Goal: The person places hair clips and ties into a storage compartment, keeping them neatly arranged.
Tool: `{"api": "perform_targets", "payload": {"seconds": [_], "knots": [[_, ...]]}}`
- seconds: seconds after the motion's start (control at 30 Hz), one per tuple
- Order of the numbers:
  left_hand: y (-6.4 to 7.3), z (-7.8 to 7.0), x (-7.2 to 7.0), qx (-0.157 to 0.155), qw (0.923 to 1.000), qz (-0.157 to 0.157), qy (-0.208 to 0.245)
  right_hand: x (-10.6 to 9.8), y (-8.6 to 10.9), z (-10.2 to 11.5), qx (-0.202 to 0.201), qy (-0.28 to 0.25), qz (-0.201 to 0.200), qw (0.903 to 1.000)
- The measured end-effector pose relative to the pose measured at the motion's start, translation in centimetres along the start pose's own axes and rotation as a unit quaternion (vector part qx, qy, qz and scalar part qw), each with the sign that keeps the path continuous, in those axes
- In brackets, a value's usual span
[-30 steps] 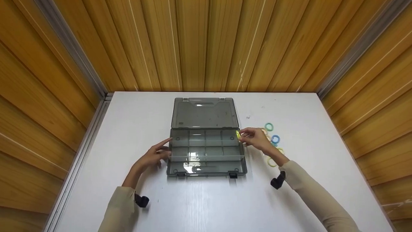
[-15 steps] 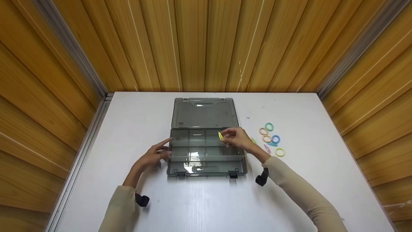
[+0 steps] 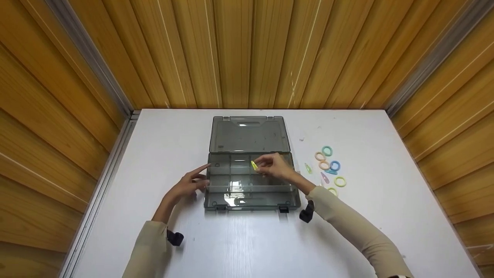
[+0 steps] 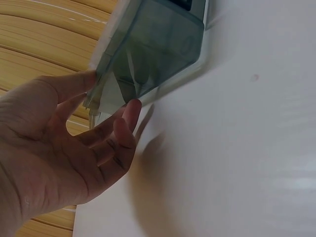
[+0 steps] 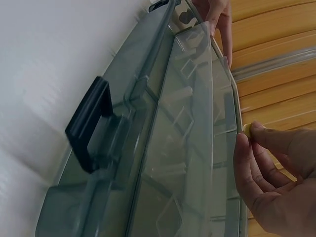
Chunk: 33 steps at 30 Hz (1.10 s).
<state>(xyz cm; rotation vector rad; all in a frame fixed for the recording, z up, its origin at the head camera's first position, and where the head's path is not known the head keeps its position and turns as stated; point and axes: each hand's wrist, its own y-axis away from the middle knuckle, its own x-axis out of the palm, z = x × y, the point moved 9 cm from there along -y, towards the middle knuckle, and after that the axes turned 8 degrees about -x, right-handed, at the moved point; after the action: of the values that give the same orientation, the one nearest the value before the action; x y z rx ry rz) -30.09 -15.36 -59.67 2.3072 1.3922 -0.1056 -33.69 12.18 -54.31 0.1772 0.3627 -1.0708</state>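
A grey see-through organizer box [image 3: 220, 180] lies on the table with its lid [image 3: 249, 137] folded back. My right hand [image 3: 274, 166] pinches a small yellow hair clip [image 3: 254, 165] between thumb and fingertips, above the box's rear compartments. In the right wrist view, only a bit of the yellow clip [image 5: 247, 130] shows between the fingertips. My left hand [image 3: 188, 186] touches the box's left side with fingers extended. Up close in the left wrist view, the left fingertips [image 4: 132, 111] meet the box wall [image 4: 158, 44].
Right of the box lie a green hair clip [image 3: 308, 168], a pink hair clip [image 3: 325, 177] and a blue hair clip [image 3: 331, 172]. Several ring hair ties lie around them, including a teal one [image 3: 327, 150] and a yellow one [image 3: 340, 181]. Wood-look panels surround the white table [image 3: 231, 247].
My right hand has carried the yellow hair clip leftward from the box's right edge to over its middle. The left hand has stayed at the box's left side.
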Motion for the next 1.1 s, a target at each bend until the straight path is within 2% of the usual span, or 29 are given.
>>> {"api": "perform_targets", "payload": {"seconds": [0.2,0.4,0.57,0.73,0.97,1.1], "knots": [[-0.2,0.3,0.0,-0.008,1.0000,-0.005,-0.004,1.2,-0.6,0.2,-0.008,-0.003,0.012,0.9999],[-0.2,0.3,0.3,-0.001,0.9998,-0.001,0.019,2.3,-0.9,-0.1,-0.007,-0.008,0.021,0.9997],[0.1,0.3,0.4,-0.002,0.9997,-0.005,0.025,3.9,-1.2,0.5,-0.037,-0.010,0.037,0.9986],[0.2,0.4,0.3,-0.011,0.9994,-0.006,0.033,5.9,-1.6,0.8,-0.029,-0.021,0.048,0.9982],[0.0,0.7,0.1,-0.021,0.9994,-0.020,0.020,8.2,-2.4,1.2,-0.058,0.027,0.060,0.9962],[0.0,0.8,0.1,-0.026,0.9991,-0.017,0.027,9.3,-2.9,1.1,-0.058,0.054,0.056,0.9953]]}}
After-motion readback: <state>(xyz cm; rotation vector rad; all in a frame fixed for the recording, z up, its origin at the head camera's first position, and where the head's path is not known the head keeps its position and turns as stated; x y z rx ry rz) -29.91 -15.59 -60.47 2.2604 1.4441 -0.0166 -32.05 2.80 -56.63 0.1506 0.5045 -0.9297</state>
